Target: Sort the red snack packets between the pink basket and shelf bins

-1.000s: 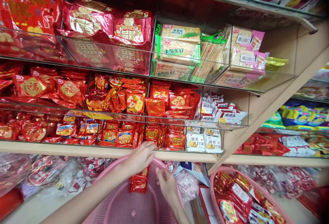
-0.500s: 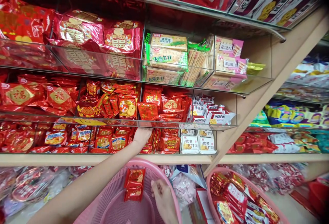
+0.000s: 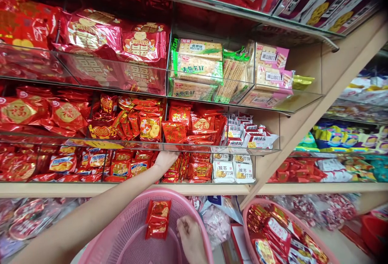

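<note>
My left hand (image 3: pixel 166 161) reaches into the lowest shelf row, among small red snack packets (image 3: pixel 200 171). Its fingertips are hidden under the upper shelf edge and among the packets, so its grip does not show. Inside a pink plastic basket (image 3: pixel 127 221), my right hand (image 3: pixel 190 233) is closed, its fingers curled by the right inner wall. Whether anything is in that fist is hidden. Two red cookie packets (image 3: pixel 158 219), seemingly joined, lean on the basket's far side, left of my right hand.
A clear shelf front (image 3: pixel 194 147) runs just above my left hand. White cracker packets (image 3: pixel 233 171) fill the compartment to the right. A second pink basket (image 3: pixel 247 231) with assorted snacks stands at the lower right. A slanted wooden panel (image 3: pixel 291 122) bounds the shelves.
My left hand has shifted very slightly left in the same compartment. My right hand has turned a little and sits slightly lower. The basket has shifted slightly.
</note>
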